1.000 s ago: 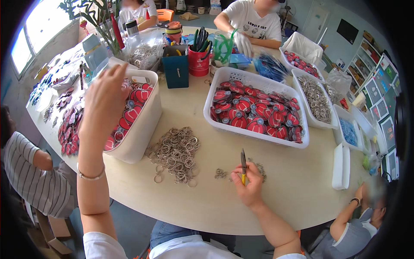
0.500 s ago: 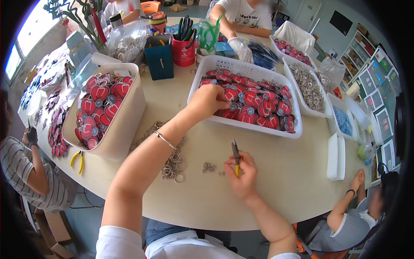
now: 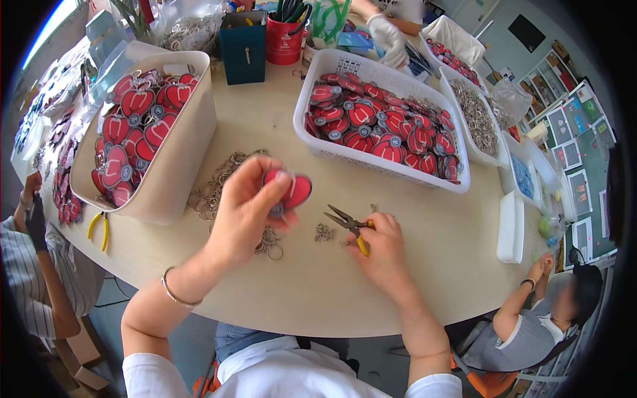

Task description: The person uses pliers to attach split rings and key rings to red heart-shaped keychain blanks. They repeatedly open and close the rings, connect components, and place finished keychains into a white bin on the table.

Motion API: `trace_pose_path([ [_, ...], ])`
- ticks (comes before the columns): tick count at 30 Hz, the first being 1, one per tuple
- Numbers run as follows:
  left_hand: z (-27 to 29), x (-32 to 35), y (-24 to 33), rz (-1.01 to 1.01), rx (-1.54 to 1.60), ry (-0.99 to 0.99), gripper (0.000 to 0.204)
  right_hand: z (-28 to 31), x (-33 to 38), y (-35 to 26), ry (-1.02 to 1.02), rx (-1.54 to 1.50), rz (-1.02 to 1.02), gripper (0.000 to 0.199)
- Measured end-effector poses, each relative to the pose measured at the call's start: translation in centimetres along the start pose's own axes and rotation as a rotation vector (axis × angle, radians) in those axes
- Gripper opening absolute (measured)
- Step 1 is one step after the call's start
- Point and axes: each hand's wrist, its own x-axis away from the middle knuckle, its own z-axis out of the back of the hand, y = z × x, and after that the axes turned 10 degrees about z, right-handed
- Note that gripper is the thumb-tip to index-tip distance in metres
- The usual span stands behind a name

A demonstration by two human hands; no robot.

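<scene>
Pinched in the fingers of my left hand (image 3: 242,205) is a red flat charm (image 3: 296,191) with a dark edge, raised over the table. My right hand (image 3: 383,249) is closed round yellow-handled pliers (image 3: 348,220), whose jaws point up and left with nothing visible between them. A small heap of tiny metal fittings (image 3: 324,232) lies just left of the pliers. Under and behind my left hand spreads a pile of split rings (image 3: 219,186), partly covered by the hand. A white plastic basket (image 3: 381,162) full of similar red charms stands beyond both hands.
At left, a cream bin (image 3: 192,132) holds more red charms, with another pair of yellow pliers (image 3: 98,231) beside it. A teal box (image 3: 243,56) and red tool tin (image 3: 284,43) stand behind. Metal-ring trays (image 3: 494,156) and a white container (image 3: 510,229) line the right. Co-workers sit around.
My left hand has come back from the basket toward me with a red charm. The pliers in my right hand have turned from upright to pointing left, jaws apart.
</scene>
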Motion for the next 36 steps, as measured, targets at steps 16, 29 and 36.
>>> trace_pose_path([
  [16,1.7,1.0,-5.0,0.046,-0.041,-0.095,0.019,-1.1,-1.6,0.6,0.143,0.06,-0.035,0.012],
  [29,1.2,1.8,-4.8,0.098,-0.09,-0.156,0.018,-1.4,-2.2,0.3,0.007,0.063,0.015,0.014],
  [36,1.2,2.0,-4.6,0.046,-0.019,-0.122,0.019,-2.1,-5.6,-0.5,0.037,0.074,-0.009,0.016],
])
